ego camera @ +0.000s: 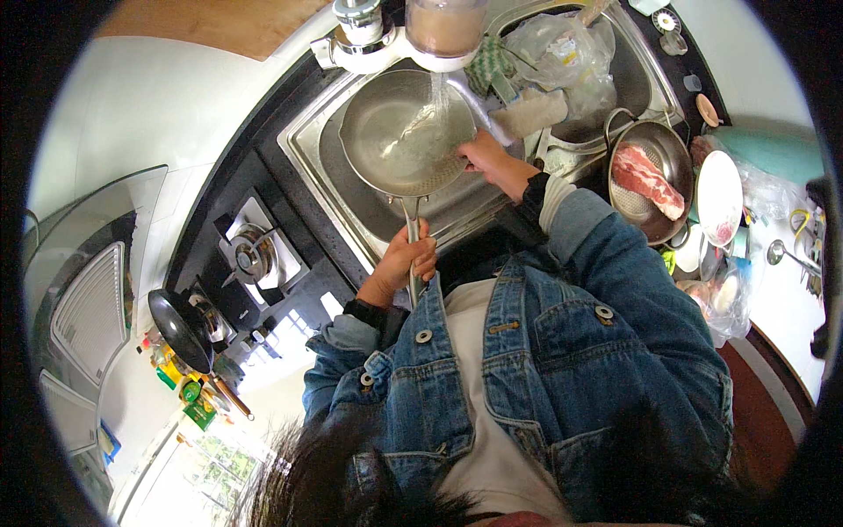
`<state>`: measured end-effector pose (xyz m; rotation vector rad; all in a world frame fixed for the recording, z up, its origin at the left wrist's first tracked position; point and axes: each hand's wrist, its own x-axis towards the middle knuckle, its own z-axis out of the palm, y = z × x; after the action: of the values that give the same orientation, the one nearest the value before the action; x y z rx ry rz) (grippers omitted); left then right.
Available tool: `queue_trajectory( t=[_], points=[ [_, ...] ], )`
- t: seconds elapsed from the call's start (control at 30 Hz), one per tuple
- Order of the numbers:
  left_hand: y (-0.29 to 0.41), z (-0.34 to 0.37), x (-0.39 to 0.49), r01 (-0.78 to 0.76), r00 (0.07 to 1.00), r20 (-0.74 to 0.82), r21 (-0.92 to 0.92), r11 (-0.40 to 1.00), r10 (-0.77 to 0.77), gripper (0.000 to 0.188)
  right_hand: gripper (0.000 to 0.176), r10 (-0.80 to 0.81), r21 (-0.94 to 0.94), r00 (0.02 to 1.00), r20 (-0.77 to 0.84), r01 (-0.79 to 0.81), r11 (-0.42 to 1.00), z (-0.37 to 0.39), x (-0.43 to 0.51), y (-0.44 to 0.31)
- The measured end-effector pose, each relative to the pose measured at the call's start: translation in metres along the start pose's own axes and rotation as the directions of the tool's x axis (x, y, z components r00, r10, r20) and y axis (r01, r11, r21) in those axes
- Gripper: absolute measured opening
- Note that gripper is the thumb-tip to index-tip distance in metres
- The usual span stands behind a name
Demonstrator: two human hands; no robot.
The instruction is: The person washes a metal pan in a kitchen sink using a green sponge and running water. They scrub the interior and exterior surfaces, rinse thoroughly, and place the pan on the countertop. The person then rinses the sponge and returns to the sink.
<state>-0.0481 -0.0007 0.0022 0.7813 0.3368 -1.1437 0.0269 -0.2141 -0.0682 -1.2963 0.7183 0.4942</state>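
A stainless steel frying pan (395, 158) is held over the left sink basin (339, 178). Around its metal handle (411, 214) my left hand (402, 258) is wrapped. A stream of water (438, 99) falls into the pan from a white faucet-mounted water filter (435, 62), and water covers the pan's inside. At the pan's right side is my right hand (487, 160), its fingers curled inward over the rim. Whether those fingers hold anything is hidden.
Right of the sink, a two-handled metal pan (642, 211) holds raw meat (645, 181), beside a white plate (719, 197). Plastic bags (560, 53) and a green checked cloth (489, 66) lie by the right basin. Leftward are a gas burner (250, 253) and a black frying pan (181, 329).
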Motion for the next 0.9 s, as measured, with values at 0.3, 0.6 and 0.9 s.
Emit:
queue_trajectory(
  t=[0.3,0.6,0.9],
  points=[
    [0.034,-0.014,0.049,-0.070,0.903,-0.424,0.006,0.998,0.066,0.048,0.041,-0.058,-0.197,0.998,0.039,0.064,0.978,-0.005,0.024,0.010],
    [0.013,-0.037,0.054,0.018,0.947,-0.318,-0.077,0.997,-0.042,0.020,0.027,-0.628,-0.327,0.778,-0.031,0.585,0.742,-0.030,0.021,-0.036],
    [0.014,-0.015,0.046,0.022,0.912,-0.409,0.108,0.994,0.024,0.019,0.023,-0.107,-0.410,0.642,0.759,0.600,0.687,0.024,0.002,0.016]
  ],
)
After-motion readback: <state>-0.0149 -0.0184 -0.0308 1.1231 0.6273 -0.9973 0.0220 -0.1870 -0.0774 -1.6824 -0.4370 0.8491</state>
